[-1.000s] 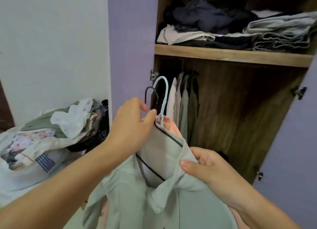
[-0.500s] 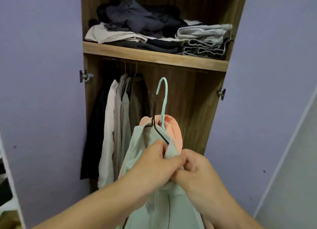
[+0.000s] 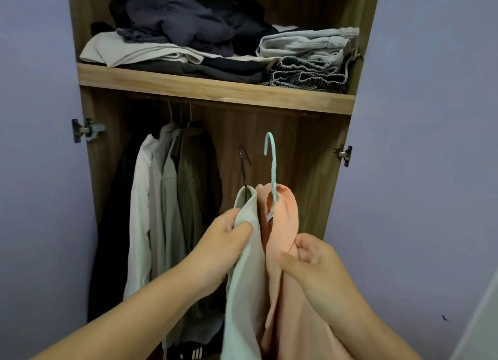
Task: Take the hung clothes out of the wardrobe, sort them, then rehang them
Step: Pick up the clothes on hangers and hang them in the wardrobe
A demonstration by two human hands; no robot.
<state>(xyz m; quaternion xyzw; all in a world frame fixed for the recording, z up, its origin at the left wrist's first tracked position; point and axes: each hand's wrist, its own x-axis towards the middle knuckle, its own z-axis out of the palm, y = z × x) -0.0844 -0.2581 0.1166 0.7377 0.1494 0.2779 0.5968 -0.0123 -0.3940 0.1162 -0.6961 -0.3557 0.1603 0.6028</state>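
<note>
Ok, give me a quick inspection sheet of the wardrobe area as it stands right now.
Surface: wooden shelf carries folded and heaped clothes.
Job's things: pale green garment on black hanger; peach garment on teal hanger; four or so garments on the rail, at left.
Clutter: dark heap on the shelf.
Grippers: left hand grips the green garment; right hand grips the peach one.
Cables: nothing seen.
Surroundings: lilac doors open, hinges showing.

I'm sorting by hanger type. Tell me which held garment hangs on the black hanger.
The pale green shirt, gripped by the left hand. Its hook is thin and black; the peach garment hangs on the light blue hanger.
</note>
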